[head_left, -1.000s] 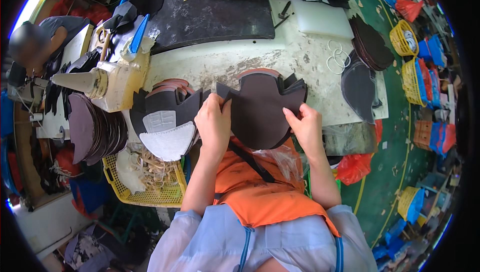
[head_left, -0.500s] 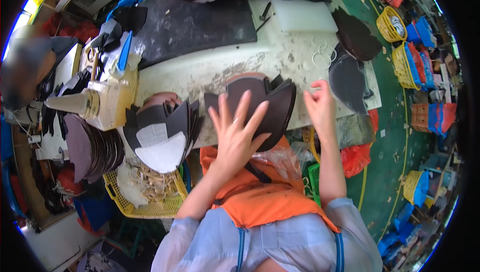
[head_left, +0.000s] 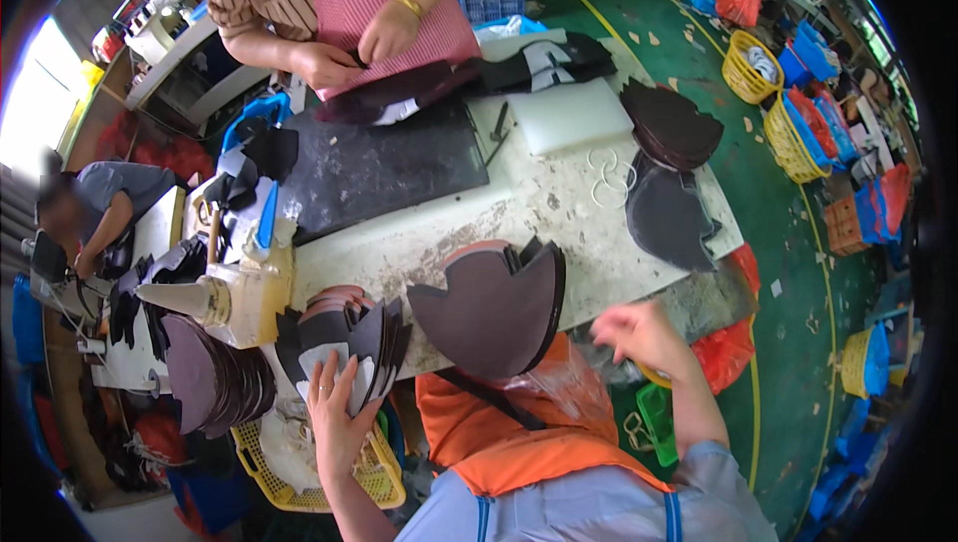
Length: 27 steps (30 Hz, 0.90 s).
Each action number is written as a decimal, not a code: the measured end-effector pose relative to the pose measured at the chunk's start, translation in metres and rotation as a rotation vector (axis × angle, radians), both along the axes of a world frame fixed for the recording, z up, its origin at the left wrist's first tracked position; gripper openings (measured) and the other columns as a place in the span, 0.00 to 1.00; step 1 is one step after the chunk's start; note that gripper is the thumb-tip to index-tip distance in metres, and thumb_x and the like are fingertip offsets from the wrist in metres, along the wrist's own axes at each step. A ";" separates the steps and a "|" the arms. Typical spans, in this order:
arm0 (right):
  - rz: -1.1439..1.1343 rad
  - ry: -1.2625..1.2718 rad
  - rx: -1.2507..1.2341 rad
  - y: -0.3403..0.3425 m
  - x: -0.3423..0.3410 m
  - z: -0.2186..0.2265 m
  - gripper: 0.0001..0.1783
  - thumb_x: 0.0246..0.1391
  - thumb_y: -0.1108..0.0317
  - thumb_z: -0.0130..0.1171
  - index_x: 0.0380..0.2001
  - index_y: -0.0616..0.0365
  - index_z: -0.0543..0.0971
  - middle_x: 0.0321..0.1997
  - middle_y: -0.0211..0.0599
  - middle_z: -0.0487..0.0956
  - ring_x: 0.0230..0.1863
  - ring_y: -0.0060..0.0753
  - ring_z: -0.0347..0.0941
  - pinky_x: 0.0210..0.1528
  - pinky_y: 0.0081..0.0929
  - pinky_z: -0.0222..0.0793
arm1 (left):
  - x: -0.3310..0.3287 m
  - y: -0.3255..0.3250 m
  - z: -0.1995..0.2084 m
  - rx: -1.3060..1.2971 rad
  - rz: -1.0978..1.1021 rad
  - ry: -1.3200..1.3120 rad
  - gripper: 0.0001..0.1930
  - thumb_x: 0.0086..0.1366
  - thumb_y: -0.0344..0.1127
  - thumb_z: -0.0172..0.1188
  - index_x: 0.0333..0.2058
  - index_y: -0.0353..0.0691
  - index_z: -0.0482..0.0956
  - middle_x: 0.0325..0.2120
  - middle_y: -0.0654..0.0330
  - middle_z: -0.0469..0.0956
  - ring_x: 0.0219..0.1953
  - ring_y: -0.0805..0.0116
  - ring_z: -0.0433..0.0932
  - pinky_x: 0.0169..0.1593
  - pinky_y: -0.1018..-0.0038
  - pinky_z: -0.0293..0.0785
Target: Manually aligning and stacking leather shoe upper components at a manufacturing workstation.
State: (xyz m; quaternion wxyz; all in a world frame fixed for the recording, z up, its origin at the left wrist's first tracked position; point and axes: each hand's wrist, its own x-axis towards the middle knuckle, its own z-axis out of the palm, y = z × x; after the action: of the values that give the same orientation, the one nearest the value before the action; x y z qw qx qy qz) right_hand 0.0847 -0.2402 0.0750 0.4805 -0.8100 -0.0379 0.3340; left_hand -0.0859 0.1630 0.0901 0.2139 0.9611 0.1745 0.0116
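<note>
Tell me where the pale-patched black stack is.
In the head view, the pale-patched black stack sits left of centre, partly under the left hand, between the cone-tipped bottle and the central brown stack.

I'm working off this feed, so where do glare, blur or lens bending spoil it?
Head view: the window at upper left is washed out white; yellow floor lines bow along the right; corners fall black; the seated person's head is blurred; the dark stack and left hand over the white-patched pieces read clearly.
</note>
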 end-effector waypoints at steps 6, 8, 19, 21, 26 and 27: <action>-0.179 -1.273 -0.645 -0.019 0.068 -0.049 0.19 0.48 0.74 0.64 0.46 0.60 0.77 0.47 0.42 0.74 0.47 0.46 0.73 0.47 0.37 0.73 | -0.001 0.015 0.013 -0.190 -0.050 0.032 0.36 0.47 0.29 0.71 0.59 0.43 0.74 0.64 0.51 0.66 0.68 0.43 0.58 0.67 0.56 0.57; -0.145 -1.224 -0.678 -0.029 0.072 -0.058 0.20 0.47 0.74 0.64 0.46 0.61 0.76 0.49 0.42 0.72 0.49 0.47 0.71 0.49 0.39 0.72 | 0.000 0.015 0.017 -0.080 -0.060 -0.023 0.28 0.53 0.27 0.67 0.55 0.38 0.77 0.58 0.48 0.73 0.62 0.47 0.68 0.63 0.61 0.64; -0.331 -1.016 -0.390 -0.043 0.085 -0.059 0.05 0.48 0.74 0.65 0.31 0.62 0.80 0.30 0.42 0.73 0.33 0.47 0.74 0.36 0.37 0.70 | 0.076 -0.137 -0.025 0.025 -0.329 -0.411 0.34 0.51 0.37 0.71 0.58 0.40 0.71 0.56 0.48 0.71 0.58 0.45 0.70 0.59 0.58 0.67; -0.213 -1.136 -0.379 -0.057 0.090 -0.064 0.04 0.49 0.76 0.64 0.30 0.62 0.81 0.28 0.41 0.76 0.30 0.38 0.76 0.34 0.33 0.70 | 0.074 -0.158 -0.052 -0.055 -0.504 -0.353 0.37 0.50 0.42 0.72 0.59 0.41 0.71 0.59 0.49 0.68 0.62 0.44 0.65 0.64 0.54 0.62; -0.535 -0.508 0.179 -0.078 0.101 -0.040 0.05 0.54 0.75 0.61 0.34 0.66 0.80 0.29 0.31 0.81 0.27 0.23 0.78 0.30 0.18 0.71 | 0.072 -0.155 -0.056 0.192 -0.525 -0.281 0.36 0.52 0.48 0.69 0.60 0.47 0.72 0.65 0.59 0.63 0.66 0.43 0.58 0.64 0.45 0.56; -0.559 -0.406 0.285 -0.085 0.093 -0.036 0.05 0.54 0.75 0.62 0.34 0.64 0.79 0.29 0.32 0.81 0.27 0.23 0.78 0.31 0.19 0.73 | 0.069 -0.156 -0.059 0.191 -0.553 -0.304 0.36 0.52 0.48 0.70 0.60 0.47 0.72 0.64 0.57 0.64 0.66 0.41 0.58 0.65 0.47 0.55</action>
State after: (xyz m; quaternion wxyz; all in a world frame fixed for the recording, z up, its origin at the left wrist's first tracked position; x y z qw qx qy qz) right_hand 0.1772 -0.3248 0.0394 0.6438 -0.7638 0.0441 0.0139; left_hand -0.0164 0.0067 0.0308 0.1412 0.9750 -0.1289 0.1128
